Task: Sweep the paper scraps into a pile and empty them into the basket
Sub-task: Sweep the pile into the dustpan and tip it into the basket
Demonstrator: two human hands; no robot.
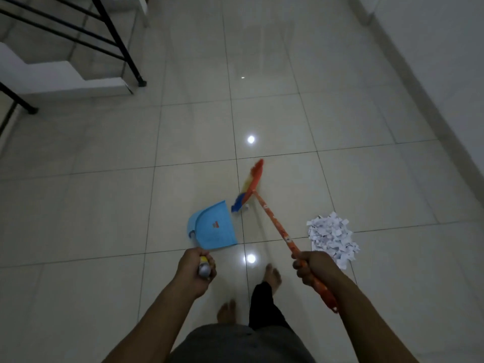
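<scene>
Both hands grip: left hand (196, 269) the dustpan (213, 226) handle, right hand (311, 268) the broom (272, 221), beside the scrap pile (331, 235).

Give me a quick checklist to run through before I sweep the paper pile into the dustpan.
1. Right hand grips the broom: ok.
2. Left hand grips the handle of the dustpan: ok.
3. All scraps gathered into the pile: not ok, a stray scrap lies apart from it, beside the broom's head.
4. Dustpan set next to the pile: not ok, it sits on the far side of the broom stick, apart from the pile.
5. Basket close by for emptying: cannot tell, it is not in view.
</scene>
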